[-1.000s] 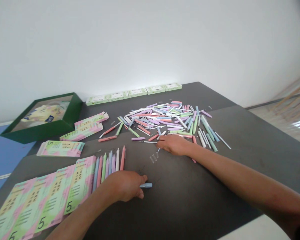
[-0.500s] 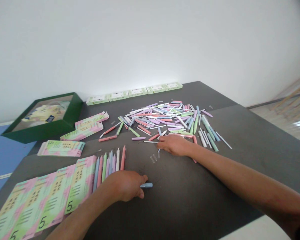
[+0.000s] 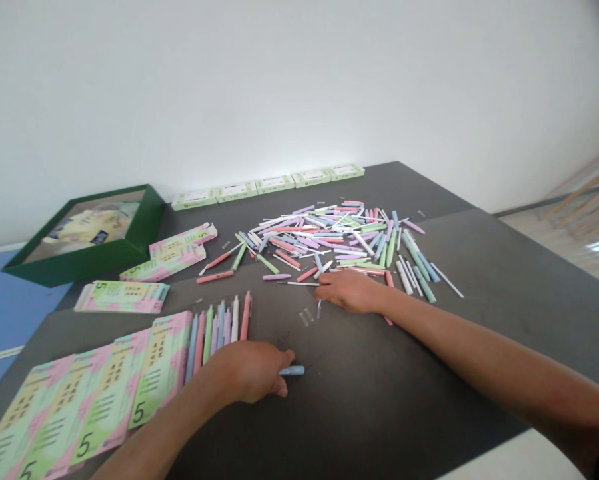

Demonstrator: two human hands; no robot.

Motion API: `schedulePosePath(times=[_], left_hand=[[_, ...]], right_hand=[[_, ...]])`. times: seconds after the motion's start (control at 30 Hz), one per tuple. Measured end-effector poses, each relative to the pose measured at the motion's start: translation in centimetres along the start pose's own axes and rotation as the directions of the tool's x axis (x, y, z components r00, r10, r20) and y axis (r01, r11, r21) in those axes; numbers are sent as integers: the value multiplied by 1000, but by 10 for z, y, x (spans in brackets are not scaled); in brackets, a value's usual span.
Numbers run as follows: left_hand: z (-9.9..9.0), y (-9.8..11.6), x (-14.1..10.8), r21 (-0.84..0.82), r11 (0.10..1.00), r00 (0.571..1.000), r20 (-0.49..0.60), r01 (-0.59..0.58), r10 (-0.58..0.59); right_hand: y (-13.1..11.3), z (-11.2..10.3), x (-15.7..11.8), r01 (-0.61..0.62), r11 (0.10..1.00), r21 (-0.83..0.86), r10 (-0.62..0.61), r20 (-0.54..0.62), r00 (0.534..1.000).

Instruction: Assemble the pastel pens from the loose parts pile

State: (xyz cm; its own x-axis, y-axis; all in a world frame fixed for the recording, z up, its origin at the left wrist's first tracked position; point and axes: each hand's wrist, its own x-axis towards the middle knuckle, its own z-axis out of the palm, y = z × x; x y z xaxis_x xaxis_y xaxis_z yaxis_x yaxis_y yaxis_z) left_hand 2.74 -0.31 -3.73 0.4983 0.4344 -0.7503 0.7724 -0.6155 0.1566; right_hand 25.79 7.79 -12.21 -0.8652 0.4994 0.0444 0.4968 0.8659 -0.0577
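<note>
1. Barrel [image 3: 293,371], pale blue, sits in my left hand [image 3: 254,371], closed between thumb and fingers; its blunt end points to the right, past my fingertips, and the rest hides inside my grip; whether it touches the dark table [image 3: 359,413] or hangs just above, I cannot tell;
2. Light, steady pressure should do for something so slim; I would rather keep that end free of my fingers, so it can be reached without a regrip;
3. Right hand [image 3: 352,291] lies at the near edge of the loose pile [image 3: 324,240], fingers bent down to the table; what they close on, if anything, I cannot tell; a small clear piece [image 3: 319,310] shows just below my fingertips, and a white refill [image 3: 299,284] lies just to their left;
4. Fingertips, not the palm, suit this spot in my judgement; the clear tubes [image 3: 304,319] nearby are tiny and would probably roll if brushed;
5. Pens [image 3: 221,321] lie side by side in a row just beyond my left hand, partly hidden by it; lifting that forearm a little, I think, would keep them from being nudged;
6. Printed cartons [image 3: 162,363] overlap to the left of that row; farther back stand the green box [image 3: 94,263] and pale boxes [image 3: 275,185] lined up along the wall [image 3: 299,87]
</note>
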Motion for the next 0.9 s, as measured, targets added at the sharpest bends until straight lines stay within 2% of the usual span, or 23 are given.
schedulePosePath(times=[0.53,0.9], left_hand=[[4,-3,2,-13,1000,1000,-19,-15,15],[0,0,0,-8,1000,1000,15,14,-13]], right_hand=[[-1,0,1,-13,1000,-2,13,-6,1000],[-3,-1,0,-7,1000,20,7,3,1000]])
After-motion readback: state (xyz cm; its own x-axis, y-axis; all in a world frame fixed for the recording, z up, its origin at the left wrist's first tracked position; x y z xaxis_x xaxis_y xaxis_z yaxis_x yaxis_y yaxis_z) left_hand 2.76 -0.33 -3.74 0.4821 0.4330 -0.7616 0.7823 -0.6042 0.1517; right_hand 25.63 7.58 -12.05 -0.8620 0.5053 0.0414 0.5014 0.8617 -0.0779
